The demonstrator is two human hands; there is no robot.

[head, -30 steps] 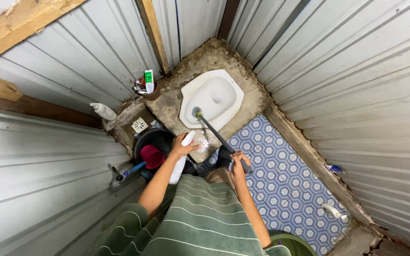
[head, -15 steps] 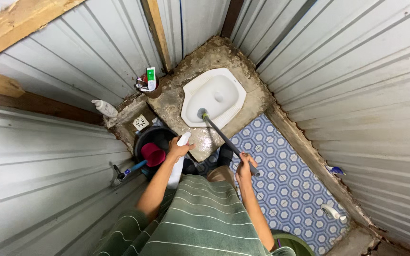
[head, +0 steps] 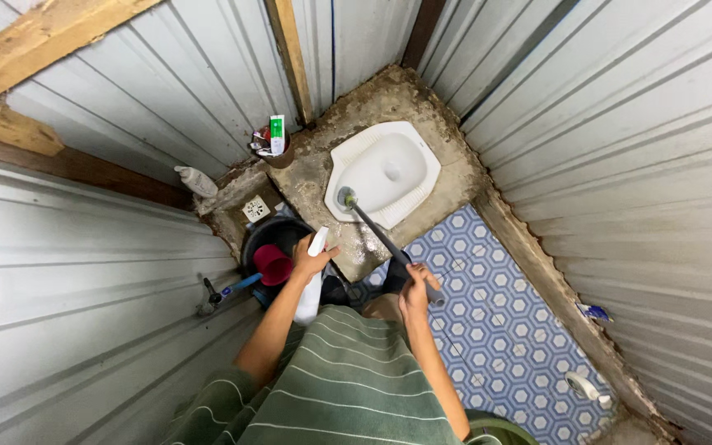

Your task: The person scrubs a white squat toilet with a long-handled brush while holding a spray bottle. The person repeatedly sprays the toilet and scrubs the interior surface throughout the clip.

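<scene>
The brush (head: 385,239) looks light and stiff, its long dark handle likely slick when wet, so the upper end is the sound place to grip; its head sits on the near rim of the squat pan (head: 385,173). The right hand (head: 415,290) is closed around that end, arm reaching forward. The left hand (head: 311,259) is wrapped around a white bottle (head: 311,284), held upright above the black bucket (head: 269,239).

Brush head (head: 345,197) slid back along the near rim of the squat toilet (head: 385,171), away from the bowl's middle. Right hand (head: 416,288) drawn in again along the handle, nearer the toilet than half a second ago.
</scene>
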